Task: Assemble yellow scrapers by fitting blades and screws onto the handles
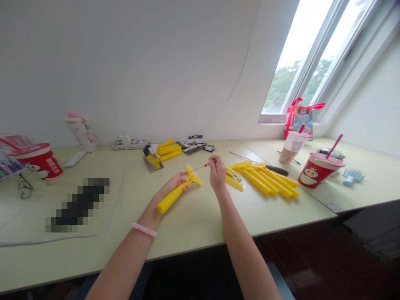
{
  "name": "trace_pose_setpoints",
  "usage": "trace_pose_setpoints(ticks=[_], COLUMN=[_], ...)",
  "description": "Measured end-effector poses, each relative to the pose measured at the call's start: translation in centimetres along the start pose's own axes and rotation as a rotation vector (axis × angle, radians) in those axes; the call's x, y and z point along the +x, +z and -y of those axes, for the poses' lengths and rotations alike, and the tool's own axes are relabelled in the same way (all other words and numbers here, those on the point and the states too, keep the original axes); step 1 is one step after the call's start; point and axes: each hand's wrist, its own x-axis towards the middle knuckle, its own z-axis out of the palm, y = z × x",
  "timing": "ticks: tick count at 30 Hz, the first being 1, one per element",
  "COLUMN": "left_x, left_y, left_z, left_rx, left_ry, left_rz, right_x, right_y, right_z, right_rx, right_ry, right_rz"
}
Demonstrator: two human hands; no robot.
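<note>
A yellow scraper (175, 196) rests in my left hand (173, 185), its hollow handle pointing toward me and its wide head tilted up. My right hand (216, 171) is closed on a thin screwdriver (201, 167), whose tip reaches the scraper's head. Right of my right hand lie yellow flat parts (234, 182) and several yellow handles (265, 180) side by side. More yellow scrapers (168, 151) are grouped behind my left hand, beside dark and white packaging pieces (198, 146).
A black-handled screwdriver (276, 170) lies behind the yellow handles. Red cups (318, 171) and a pale cup (292, 148) stand right. On the left are a red bucket (43, 161), a bottle (81, 132), a power strip (133, 144) and a white cable (120, 183).
</note>
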Motion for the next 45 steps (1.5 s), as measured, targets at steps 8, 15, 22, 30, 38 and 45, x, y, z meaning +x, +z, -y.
trace_pose_setpoints(ticks=[8,15,22,30,38,45], left_x=[0.0,-0.7,-0.4,0.0,2.5,2.9], left_y=[-0.1,0.7,1.5,2.3,2.9,3.5], left_z=[0.1,-0.4,-0.4,-0.6,0.3,0.2], left_rx=[-0.006,-0.017,-0.04,-0.208,-0.347,-0.353], left_ry=[0.005,0.037,0.0,0.034,-0.014,-0.062], left_rz=[-0.026,-0.019,-0.013,-0.085,-0.072,-0.066], right_x=[-0.2,0.2,0.0,0.3,0.4,1.2], right_y=[-0.3,-0.4,-0.7,-0.8,-0.5,-1.2], right_z=[0.0,-0.1,0.5,0.4,0.0,-1.5], right_rx=[-0.068,-0.05,-0.026,-0.045,-0.061,-0.067], right_ry=[0.092,0.013,0.096,-0.041,0.068,0.11], right_rz=[0.079,0.024,-0.035,0.02,-0.127,-0.088])
